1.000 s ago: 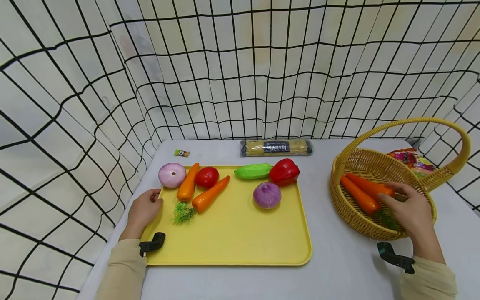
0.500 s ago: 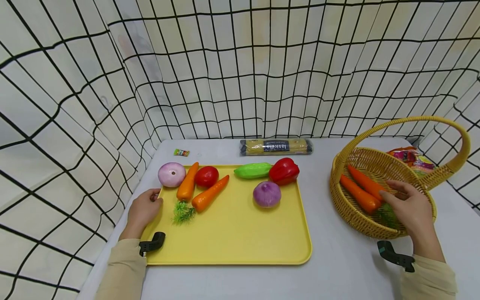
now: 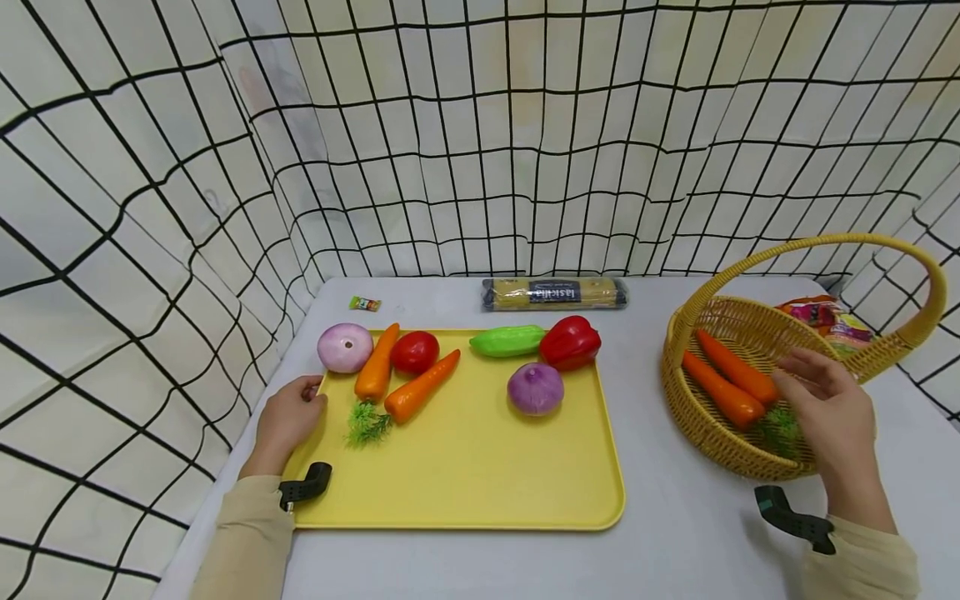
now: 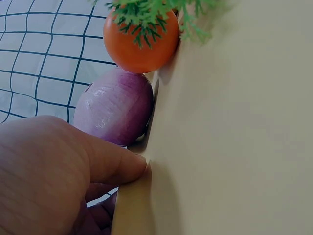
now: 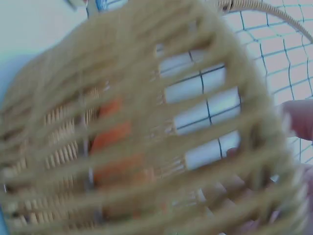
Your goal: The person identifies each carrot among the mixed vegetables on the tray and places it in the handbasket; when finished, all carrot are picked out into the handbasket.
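At the left edge of a yellow tray [image 3: 480, 475], my left hand [image 3: 288, 421] pinches the rim, its thumb on top in the left wrist view. A pale onion [image 3: 345, 347], a tomato [image 3: 415, 353] and two carrots [image 3: 423, 386] lie towards the tray's far left. A green vegetable [image 3: 507, 341], a red bell pepper [image 3: 570, 342] and a purple onion [image 3: 536, 389] are at its far right. Over the wicker basket [image 3: 701, 442] my right hand [image 3: 832, 408] has loosely bent fingers around nothing, close to two carrots [image 3: 723, 392] inside. The basket's blurred weave hides much in the right wrist view.
A pasta packet [image 3: 555, 293] lies behind the tray, with a small green packet [image 3: 365, 303] farther left. Colourful bags [image 3: 825, 321] sit behind the basket, whose tall handle [image 3: 825, 242] arches over it. Black-grid netting [image 3: 480, 167] on white cloth surrounds the table.
My right hand has let go of the second carrot, which lies in the basket, and has lifted slightly away with looser fingers. The left hand stays on the tray's rim.
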`<state>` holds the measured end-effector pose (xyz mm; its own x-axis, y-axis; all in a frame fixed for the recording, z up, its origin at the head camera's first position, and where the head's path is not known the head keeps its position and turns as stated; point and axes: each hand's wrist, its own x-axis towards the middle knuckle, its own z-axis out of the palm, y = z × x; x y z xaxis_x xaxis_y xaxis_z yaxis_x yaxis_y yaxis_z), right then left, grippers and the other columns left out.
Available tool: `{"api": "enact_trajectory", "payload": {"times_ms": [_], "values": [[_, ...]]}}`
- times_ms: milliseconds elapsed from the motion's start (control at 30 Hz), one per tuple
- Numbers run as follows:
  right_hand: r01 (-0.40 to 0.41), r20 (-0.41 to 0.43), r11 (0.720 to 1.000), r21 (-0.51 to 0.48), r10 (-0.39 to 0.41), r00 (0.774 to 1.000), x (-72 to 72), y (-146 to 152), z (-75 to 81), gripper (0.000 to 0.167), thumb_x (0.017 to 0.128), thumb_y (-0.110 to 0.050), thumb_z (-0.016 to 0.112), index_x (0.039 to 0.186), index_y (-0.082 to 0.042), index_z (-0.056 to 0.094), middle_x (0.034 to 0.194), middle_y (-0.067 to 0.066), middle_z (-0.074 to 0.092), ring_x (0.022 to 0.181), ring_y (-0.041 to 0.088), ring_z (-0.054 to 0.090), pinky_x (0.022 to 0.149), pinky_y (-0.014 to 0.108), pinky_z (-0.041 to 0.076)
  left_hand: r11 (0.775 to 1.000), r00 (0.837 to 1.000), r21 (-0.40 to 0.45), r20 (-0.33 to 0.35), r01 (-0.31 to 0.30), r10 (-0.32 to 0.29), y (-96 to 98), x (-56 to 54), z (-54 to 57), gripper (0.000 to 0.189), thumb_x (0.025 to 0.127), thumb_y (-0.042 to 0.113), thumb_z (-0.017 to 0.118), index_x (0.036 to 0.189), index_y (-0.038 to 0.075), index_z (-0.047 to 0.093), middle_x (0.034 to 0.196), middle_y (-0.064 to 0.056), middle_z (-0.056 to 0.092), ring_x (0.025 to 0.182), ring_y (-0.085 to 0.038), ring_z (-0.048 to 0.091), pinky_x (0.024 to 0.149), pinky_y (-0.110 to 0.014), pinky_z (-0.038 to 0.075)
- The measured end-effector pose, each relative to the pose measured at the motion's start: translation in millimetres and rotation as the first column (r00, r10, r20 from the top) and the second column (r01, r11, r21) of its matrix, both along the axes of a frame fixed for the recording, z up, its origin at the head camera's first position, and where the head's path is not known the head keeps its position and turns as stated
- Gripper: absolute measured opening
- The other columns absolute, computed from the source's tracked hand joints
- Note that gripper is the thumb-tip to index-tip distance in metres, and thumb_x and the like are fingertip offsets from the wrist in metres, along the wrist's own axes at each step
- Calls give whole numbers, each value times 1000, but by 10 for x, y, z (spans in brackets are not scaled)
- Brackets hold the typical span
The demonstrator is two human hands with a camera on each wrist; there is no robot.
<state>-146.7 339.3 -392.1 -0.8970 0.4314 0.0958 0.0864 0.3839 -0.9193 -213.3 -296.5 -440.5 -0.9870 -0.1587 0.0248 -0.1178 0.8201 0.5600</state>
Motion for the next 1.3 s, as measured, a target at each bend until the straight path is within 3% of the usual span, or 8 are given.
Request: {"api": "enact_trajectory", "payload": {"times_ms": [100,200,300,433,667,767,967,1300], "values": [[-6,-106,986,-166,-12,994,14,-122,50,40,94,-24,66,132,-18,58,108,-14,62,87,-3,60,69,9,49,1000,1000,0,3,-2,2,-2,-1,-4,39,95,17,48,128,-3,57,107,-17,60,94,-31,53,78,-39,38],[-19,-215,961,-275,-43,976,13,-312,88,34,92,-17,67,125,-10,63,106,-4,65,85,7,62,67,12,51,1000,1000,-2,3,-4,4,-5,-6,-9,39,95,17,49,127,-3,57,106,-16,60,93,-31,53,78,-39,38],[-58,-292,962,-266,-23,956,-6,-529,97,28,93,-12,66,120,-3,65,104,4,66,85,15,60,67,14,52,1000,1000,-2,-6,-5,5,-11,-12,-13,39,95,17,49,126,-3,58,104,-16,60,93,-31,53,77,-38,37],[-154,-358,969,-194,76,931,-31,-789,89,22,95,-8,62,114,3,64,102,8,67,84,17,60,68,17,53,1000,1000,-2,-25,-3,3,-19,-19,-8,38,94,17,49,125,-3,59,103,-15,60,92,-31,53,77,-38,37],[-248,-332,968,-45,220,917,-58,-1192,-6,20,97,-7,58,113,4,64,103,0,66,84,11,63,73,18,53,1000,1000,-3,-18,-4,4,-22,-16,-5,38,95,17,49,126,-3,58,103,-15,60,92,-31,53,77,-38,37],[-304,-312,953,2,289,905,-68,-1343,-89,19,97,-6,58,112,3,65,106,2,66,82,10,64,74,20,54,1000,1000,1,-8,-6,6,-16,-13,-4,38,95,17,49,126,-3,58,103,-15,60,92,-31,53,77,-37,37],[-418,-295,908,-23,393,871,-62,-1664,-202,18,92,1,60,109,4,66,109,13,63,92,13,61,76,21,54,1000,1000,1,-10,-4,4,-1,-23,-7,38,95,17,49,126,-3,58,103,-15,60,92,-31,53,77,-37,37],[-552,-233,833,-36,531,815,-16,-2277,-305,20,89,0,65,109,-2,66,110,10,65,105,28,61,84,34,53,1000,1000,3,20,-6,6,-1,-8,0,39,95,18,48,127,-2,57,105,-15,59,93,-31,52,76,-38,36]]}}
